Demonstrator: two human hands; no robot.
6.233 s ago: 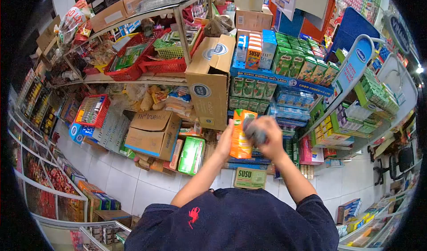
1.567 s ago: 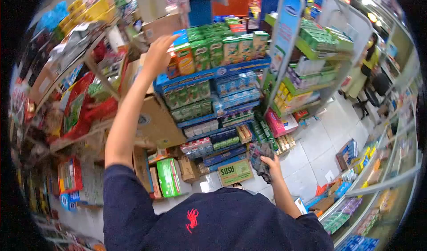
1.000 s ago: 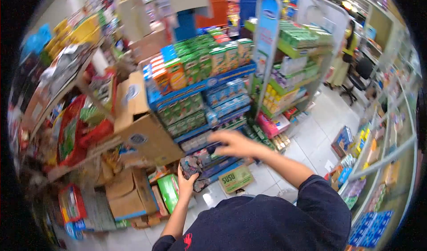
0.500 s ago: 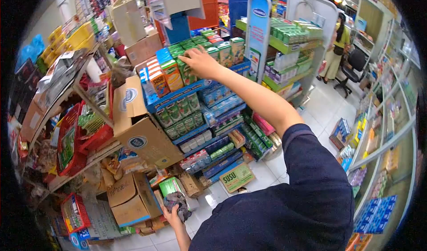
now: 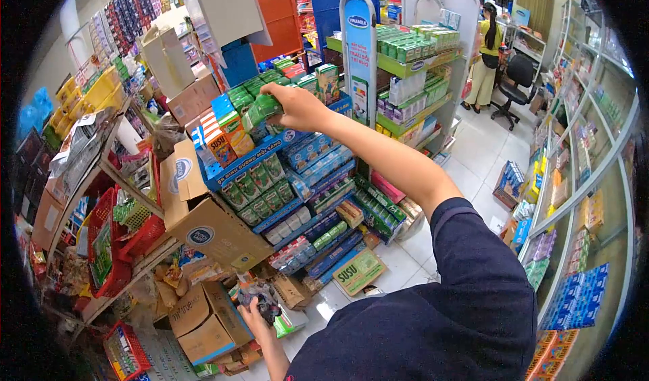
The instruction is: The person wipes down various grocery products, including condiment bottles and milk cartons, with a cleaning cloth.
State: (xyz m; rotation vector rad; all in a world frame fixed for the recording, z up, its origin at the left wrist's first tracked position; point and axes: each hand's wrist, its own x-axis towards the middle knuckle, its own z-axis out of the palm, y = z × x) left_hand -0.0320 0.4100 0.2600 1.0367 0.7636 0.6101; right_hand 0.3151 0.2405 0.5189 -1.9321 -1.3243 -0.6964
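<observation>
At the top of the milk-carton stand, my right hand grips a green drink carton that looks tilted and partly blurred. Beside it on the top tier are an orange carton and blue-orange SUSU cartons. More green cartons lie behind. Low down, my left hand is closed around a crumpled dark grey cloth. A green-and-white box is partly hidden near that hand.
A large cardboard box juts out left of the stand, above an open carton. Red baskets sit on the left rack. A SUSU box lies on the tiled floor. A person stands near a black chair.
My right hand has gone from resting over the front green carton to gripping one, now tilted. The view has shifted slightly; my left hand still holds the cloth.
</observation>
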